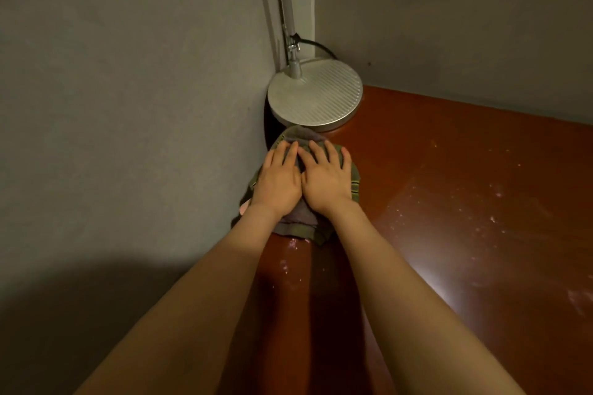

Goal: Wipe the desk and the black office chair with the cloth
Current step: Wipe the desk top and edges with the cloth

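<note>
Grip: the left hand (277,183) and right hand (325,181) lie flat side by side on the cloth (296,221). The fingers are straight and pressing, with nothing clasped, probably to spread weight over a wide patch.
Cloth: grey-green and bunched, it sits on the desk (465,186) at its left edge, against the wall (128,106) and close to the far left corner. Its front fold reaches just short of the lamp base (316,93).
Why here: the hands seem to be working the cloth into the strip between wall and lamp, where dust would gather.
Lamp base: a round, ribbed metal disc that fills the far left corner. Its stem (287,9) rises along the wall joint and a dark cable (317,45) runs off behind.
Desk surface: glossy red-brown, with pale specks (494,192) scattered toward the right side and a few just behind the cloth.
Progress: judged as the desk stage, with much of the top yet to be wiped.
Chair: not in view.
</note>
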